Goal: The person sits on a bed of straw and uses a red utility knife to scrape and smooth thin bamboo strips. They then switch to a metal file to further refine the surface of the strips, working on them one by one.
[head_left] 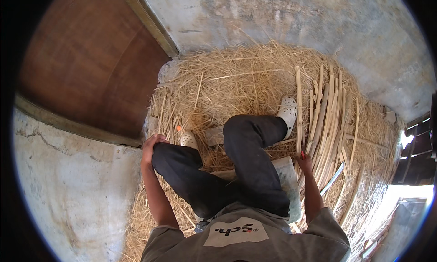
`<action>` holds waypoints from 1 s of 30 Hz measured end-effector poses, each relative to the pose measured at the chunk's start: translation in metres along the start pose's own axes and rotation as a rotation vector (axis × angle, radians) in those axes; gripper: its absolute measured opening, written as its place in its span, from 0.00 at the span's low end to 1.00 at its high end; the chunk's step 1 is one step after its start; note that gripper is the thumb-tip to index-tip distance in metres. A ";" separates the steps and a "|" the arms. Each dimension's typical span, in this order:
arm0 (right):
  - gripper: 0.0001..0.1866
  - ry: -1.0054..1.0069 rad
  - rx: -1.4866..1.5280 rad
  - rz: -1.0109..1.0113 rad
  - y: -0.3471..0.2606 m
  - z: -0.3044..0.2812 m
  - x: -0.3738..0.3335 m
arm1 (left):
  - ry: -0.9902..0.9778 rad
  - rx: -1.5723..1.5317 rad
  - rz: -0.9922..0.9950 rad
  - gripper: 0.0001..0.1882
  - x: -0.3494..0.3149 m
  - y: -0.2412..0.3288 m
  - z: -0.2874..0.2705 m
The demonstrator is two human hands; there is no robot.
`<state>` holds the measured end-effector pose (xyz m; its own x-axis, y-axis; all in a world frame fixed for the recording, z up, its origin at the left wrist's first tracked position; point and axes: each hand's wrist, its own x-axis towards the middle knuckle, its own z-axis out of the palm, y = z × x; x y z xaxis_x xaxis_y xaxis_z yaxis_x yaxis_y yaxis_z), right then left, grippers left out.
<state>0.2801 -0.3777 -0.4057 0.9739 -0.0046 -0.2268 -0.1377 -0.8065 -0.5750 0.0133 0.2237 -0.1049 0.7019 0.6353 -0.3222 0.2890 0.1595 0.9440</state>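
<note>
My left hand rests over my bent left knee, fingers laid along the dark trousers; it holds nothing. Low at my right side, my right hand is closed around a small red object. Only a bit of that red piece shows above the fingers, so its kind is unclear. Just beyond this hand stretches a pale wooden strip, its near end close to the fingers; whether they touch it I cannot tell. Farther right lies a bundle of long split strips, side by side.
Straw and shavings cover the floor. My feet wear white clogs. A short wood block lies between my legs. Walls enclose the far and left sides, with a brown door at left. A pale sack-like seat is under me.
</note>
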 end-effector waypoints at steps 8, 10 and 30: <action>0.24 0.215 -0.129 0.129 -0.032 -0.010 0.011 | 0.001 0.039 0.006 0.24 0.003 0.000 0.000; 0.23 0.129 -0.220 0.154 -0.040 -0.016 0.016 | -0.009 0.036 -0.002 0.24 0.004 0.000 0.000; 0.16 0.131 -0.426 -0.049 -0.061 -0.077 0.019 | 0.003 -0.079 -0.029 0.25 0.006 -0.004 0.001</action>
<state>0.3205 -0.3736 -0.3142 0.9958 -0.0131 -0.0905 -0.0312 -0.9790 -0.2016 0.0171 0.2262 -0.1108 0.6917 0.6321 -0.3493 0.2571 0.2365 0.9370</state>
